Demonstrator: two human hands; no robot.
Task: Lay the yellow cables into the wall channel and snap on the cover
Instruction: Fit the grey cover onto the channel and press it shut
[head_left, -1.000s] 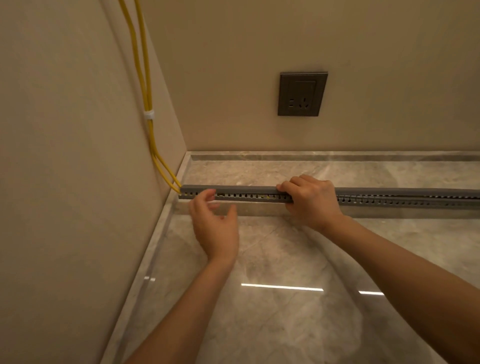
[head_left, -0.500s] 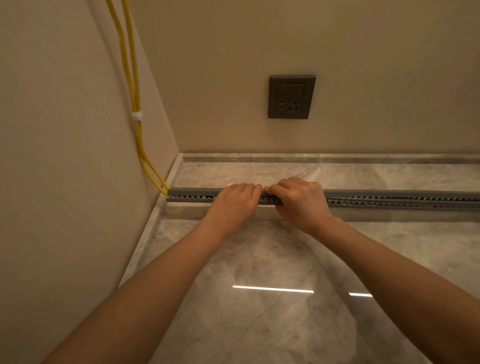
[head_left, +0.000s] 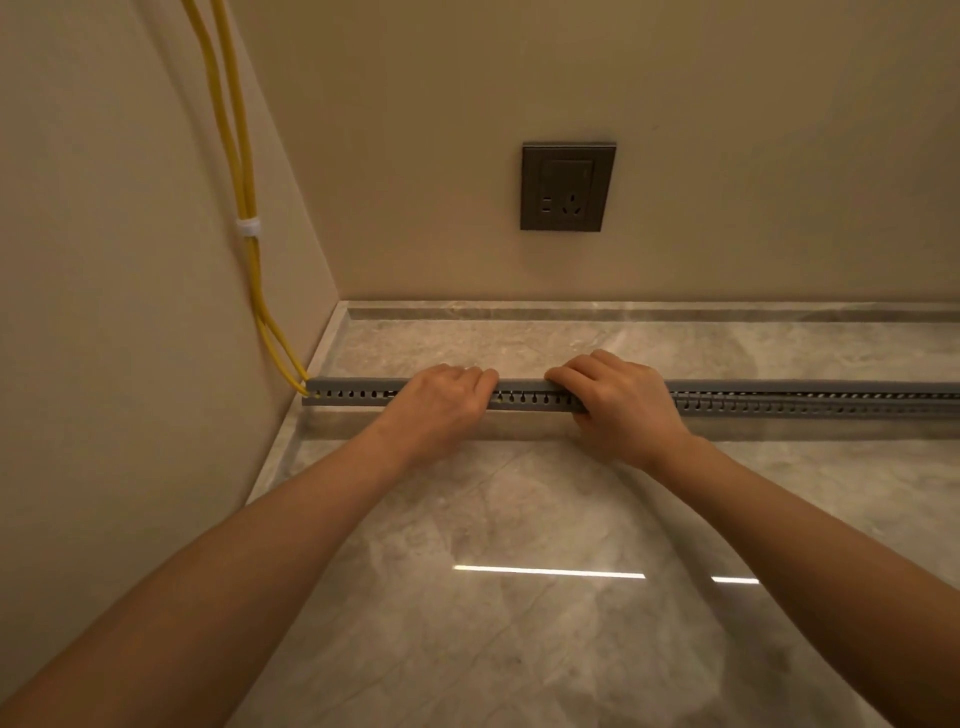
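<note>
Beige walls meet in a far-left corner above a glossy marble floor, with bare marble on the near side of the grey slotted channel and in a narrower strip behind it, and a dark socket on the far wall. Yellow cables, bound by a white tie, drop down the left wall into the channel's left end, just beside that wall; the channel runs off right. The left grip and right grip sit apart on it, fingers curled over its top.
</note>
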